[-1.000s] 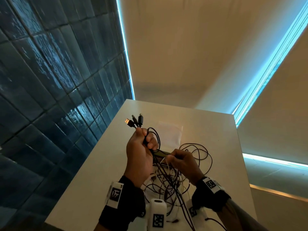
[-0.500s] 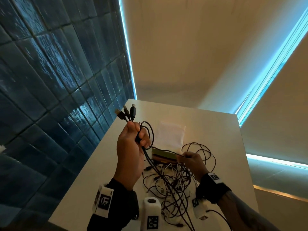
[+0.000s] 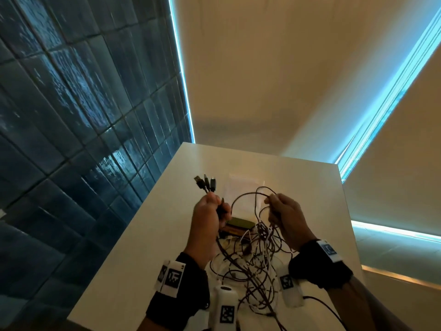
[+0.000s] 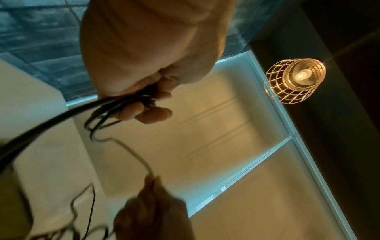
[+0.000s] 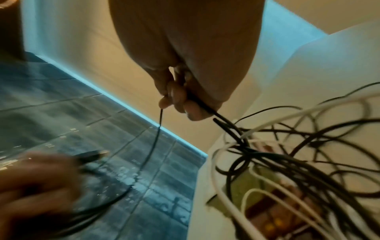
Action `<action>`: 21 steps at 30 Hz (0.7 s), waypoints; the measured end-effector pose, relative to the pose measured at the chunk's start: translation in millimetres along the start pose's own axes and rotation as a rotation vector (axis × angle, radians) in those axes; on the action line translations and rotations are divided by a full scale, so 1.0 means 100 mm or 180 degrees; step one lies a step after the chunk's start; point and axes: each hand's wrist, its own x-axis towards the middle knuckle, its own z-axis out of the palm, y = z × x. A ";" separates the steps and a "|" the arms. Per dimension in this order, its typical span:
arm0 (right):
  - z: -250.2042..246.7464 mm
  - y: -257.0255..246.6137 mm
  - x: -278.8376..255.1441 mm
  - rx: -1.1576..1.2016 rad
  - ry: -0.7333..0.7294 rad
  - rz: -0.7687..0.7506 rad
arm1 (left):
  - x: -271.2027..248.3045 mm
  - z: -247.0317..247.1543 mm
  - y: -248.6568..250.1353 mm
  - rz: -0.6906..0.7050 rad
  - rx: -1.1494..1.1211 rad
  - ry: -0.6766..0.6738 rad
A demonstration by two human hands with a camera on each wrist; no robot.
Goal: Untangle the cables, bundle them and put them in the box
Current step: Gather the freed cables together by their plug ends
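Note:
My left hand [image 3: 207, 218] is raised over the white table [image 3: 148, 235] and grips a bunch of black cables; their plugs [image 3: 205, 183] stick up above the fist. The left wrist view shows the fingers [image 4: 148, 112] curled round these cables. My right hand [image 3: 285, 218] is lifted beside it and pinches one black cable [image 3: 245, 194] that loops across between the two hands. In the right wrist view the fingers [image 5: 176, 97] hold that cable. A tangle of black and white cables [image 3: 253, 263] hangs and lies below both hands. A small brown and green box [image 3: 238, 225] lies under the tangle, partly hidden.
A clear plastic bag [image 3: 243, 187] lies flat on the table behind the hands. A dark blue tiled wall [image 3: 71, 115] runs along the table's left edge. A caged lamp [image 4: 296, 79] hangs overhead. The table drops off at its left, right and far edges.
My right hand has risen from the tangle near the box to the height of my left hand, drawing a black cable up into a loop. The left hand keeps its hold on the plugs.

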 end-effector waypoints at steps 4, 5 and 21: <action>0.37 -0.26 -0.29 -0.0097 -0.0686 -0.0501 | 0.05 0.11 -0.15 -0.0388 -0.0155 0.0118; 0.42 -0.30 -0.36 -0.0127 -0.0883 -0.0577 | 0.06 0.11 -0.17 -0.0462 -0.0301 0.0136; 0.18 0.25 -0.37 -0.0648 -0.0910 -0.0196 | -0.08 0.01 0.23 0.0119 -0.1720 -0.0334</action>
